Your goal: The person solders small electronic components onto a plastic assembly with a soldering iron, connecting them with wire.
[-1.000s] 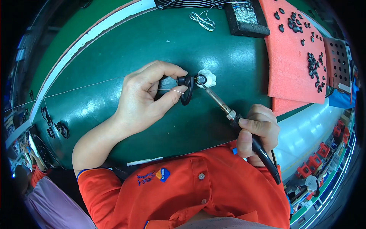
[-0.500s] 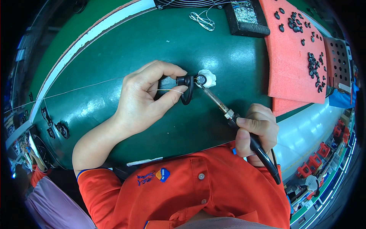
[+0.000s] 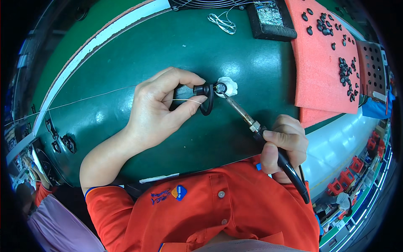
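My left hand point(image 3: 155, 105) pinches a black earphone piece with a curved hook point(image 3: 207, 110) between thumb and forefinger. A thin solder wire point(image 3: 187, 100) also passes by that thumb. Just right of the fingers, a small round earphone part point(image 3: 221, 87) rests against a white lump of putty point(image 3: 231, 86) on the green table. Short fine leads seem to link the two pieces. My right hand point(image 3: 286, 145) is closed round the black handle of a soldering iron point(image 3: 241, 111). Its tip is at the lower edge of the round part; whether they touch, I cannot tell.
Pink foam point(image 3: 319, 80) on the right carries many small black parts. A black tray point(image 3: 273, 21) and coiled white wire point(image 3: 222, 24) lie at the far side. Black pieces point(image 3: 68, 143) sit at left; a long wire point(image 3: 96, 97) crosses from there. Another person point(image 3: 58, 218) is at lower left.
The soldering iron's tip has drawn back slightly to the right and down from the leads. My right hand has shifted a little right; my left hand stays nearly still.
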{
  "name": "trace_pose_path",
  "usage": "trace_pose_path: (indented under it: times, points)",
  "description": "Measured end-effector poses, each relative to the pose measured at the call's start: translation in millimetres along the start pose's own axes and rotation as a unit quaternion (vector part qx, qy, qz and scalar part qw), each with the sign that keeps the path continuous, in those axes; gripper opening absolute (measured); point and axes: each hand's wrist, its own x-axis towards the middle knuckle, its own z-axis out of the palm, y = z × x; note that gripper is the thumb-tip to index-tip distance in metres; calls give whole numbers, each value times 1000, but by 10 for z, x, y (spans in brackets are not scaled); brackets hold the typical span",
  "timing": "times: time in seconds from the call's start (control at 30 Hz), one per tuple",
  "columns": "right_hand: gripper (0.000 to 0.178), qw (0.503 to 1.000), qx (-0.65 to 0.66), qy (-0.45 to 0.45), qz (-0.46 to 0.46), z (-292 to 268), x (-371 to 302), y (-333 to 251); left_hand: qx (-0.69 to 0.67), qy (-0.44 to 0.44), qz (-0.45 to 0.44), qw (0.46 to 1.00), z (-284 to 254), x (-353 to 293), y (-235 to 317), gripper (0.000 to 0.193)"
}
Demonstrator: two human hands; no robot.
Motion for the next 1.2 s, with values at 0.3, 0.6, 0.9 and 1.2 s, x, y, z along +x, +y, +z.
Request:
trace_pose_path:
  times: [0.3,0.6,0.9,1.2]
  points:
    - [20,996,-87,-3,-22,-183,51,7,10,15,4,1000,0,-17,-69,25]
    - [14,820,-523,172,156,-1429,38,486,68,-41,93,992,-51,3,-11,35]
    - [29,883,-261,238,308,-1863,-136,813,9,-62,24,998,25,-2,26,21]
    - [31,833,-492,194,165,-1905,-144,861,111,127,-51,984,-686,437,-267,25]
